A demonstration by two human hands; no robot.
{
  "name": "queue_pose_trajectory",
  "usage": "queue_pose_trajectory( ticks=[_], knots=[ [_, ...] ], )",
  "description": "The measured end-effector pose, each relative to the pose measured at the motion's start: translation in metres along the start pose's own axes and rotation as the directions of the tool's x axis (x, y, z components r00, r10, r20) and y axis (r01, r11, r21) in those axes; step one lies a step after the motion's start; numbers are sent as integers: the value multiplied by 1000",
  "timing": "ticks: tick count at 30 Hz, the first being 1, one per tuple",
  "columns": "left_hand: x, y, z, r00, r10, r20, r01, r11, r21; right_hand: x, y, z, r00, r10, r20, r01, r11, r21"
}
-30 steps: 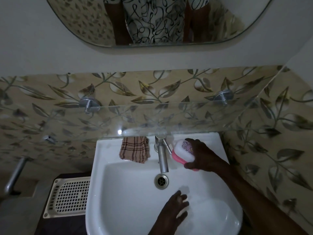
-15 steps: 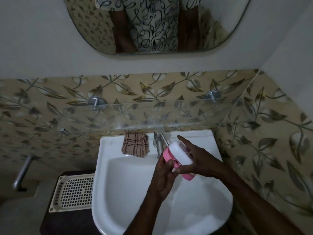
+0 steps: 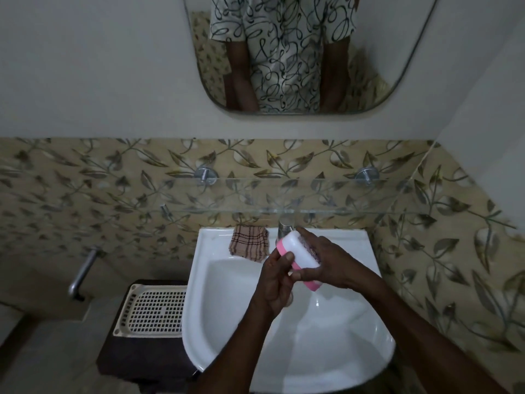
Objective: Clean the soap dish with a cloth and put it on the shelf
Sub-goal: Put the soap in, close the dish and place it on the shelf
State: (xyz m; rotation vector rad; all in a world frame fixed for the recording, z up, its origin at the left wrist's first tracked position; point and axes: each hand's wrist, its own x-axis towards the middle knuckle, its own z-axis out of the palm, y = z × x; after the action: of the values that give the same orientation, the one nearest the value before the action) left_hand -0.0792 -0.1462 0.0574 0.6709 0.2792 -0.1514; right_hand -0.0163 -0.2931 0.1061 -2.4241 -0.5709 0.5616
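Fingers [image 3: 289,255] of both hands close on the soap dish [image 3: 298,258] above the sink [image 3: 227,294].

Left hand [image 3: 277,280] pinches its near end, thumb on the white lid; right hand [image 3: 329,263] wraps the far side (pink base showing beneath). Checked cloth [image 3: 249,243] lies on the sink's back rim, just left of the tap [image 3: 285,226], under the glass shelf [image 3: 326,196].

Head camera, looking steeply down, close over sink [image 3: 216,280]
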Motion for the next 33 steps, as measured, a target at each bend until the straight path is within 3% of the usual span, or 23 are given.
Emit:
queue_pose_trajectory(
  ticks=[7,10,14,16,19,21,24,26,28,30,33],
  knots=[
    [-4,18,10,992,52,-114,-58,997,-44,-1,-30,1,999,-35,36,34,999,19],
    [-10,28,13,997,36,-72,-39,998,-39,2,-35,-9,997,-67,30,67,997,25],
    [-14,65,18,998,-66,13,67,997,-38,-2,-35,-26,987,-155,36,158,977,-140],
    [-14,83,24,990,-142,8,141,987,77,-4,-34,-28,981,-190,39,194,950,-243],
    [-14,96,34,977,-170,-131,203,931,305,-3,-35,-20,973,-227,38,227,920,-319],
    [-13,97,38,962,-178,-209,243,906,347,-5,-36,-19,978,-208,32,210,955,-209],
    [-17,93,39,947,-180,-266,264,910,320,-17,-37,-21,995,-55,-81,69,981,183],
    [-22,91,39,946,-182,-267,253,931,262,-27,-36,-16,969,177,-175,-48,823,567],
    [-25,89,39,947,-176,-268,243,940,240,-34,-35,-10,932,343,-113,-116,581,806],
    [-30,85,41,950,-156,-269,231,934,273,-37,-34,-6,917,381,-118,-103,513,852],
    [-33,91,46,966,92,-241,52,846,530,-39,-43,-20,893,371,-255,-7,578,816]
  ],
)
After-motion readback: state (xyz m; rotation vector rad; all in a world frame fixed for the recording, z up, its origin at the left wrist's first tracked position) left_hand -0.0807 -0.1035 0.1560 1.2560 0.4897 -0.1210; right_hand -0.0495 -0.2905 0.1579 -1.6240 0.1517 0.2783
